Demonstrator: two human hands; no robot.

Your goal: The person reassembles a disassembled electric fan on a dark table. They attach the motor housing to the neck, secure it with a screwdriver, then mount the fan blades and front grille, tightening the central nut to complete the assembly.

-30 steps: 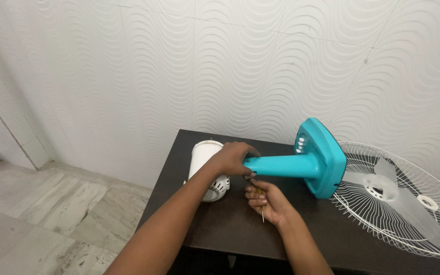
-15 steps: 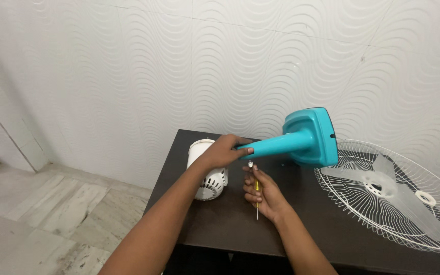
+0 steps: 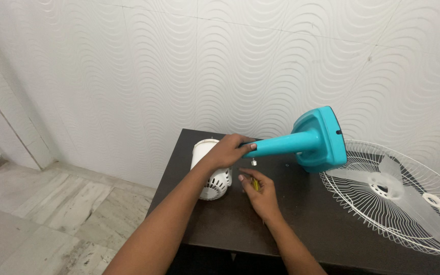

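Note:
My left hand [image 3: 228, 150] grips the narrow end of a turquoise fan stand [image 3: 309, 141], holding it tilted above the dark table [image 3: 301, 224] with its square base toward the right. Just below it, my right hand [image 3: 258, 191] is closed around a small screwdriver [image 3: 255, 184] with a yellow handle. A small metal piece [image 3: 254, 162] shows between the two hands, under the stand's neck. Behind my left hand, a white fan motor housing [image 3: 209, 169] with slotted vents lies on the table.
A white wire fan guard [image 3: 401, 196] with translucent blades lies at the table's right side. A wavy-textured white wall stands behind. Marbled floor tiles [image 3: 52, 214] stretch to the left, below the table's left edge.
My left hand lifted the stand from lying flat to tilted up off the table. My right hand turned palm down over the screwdriver, lower toward the table.

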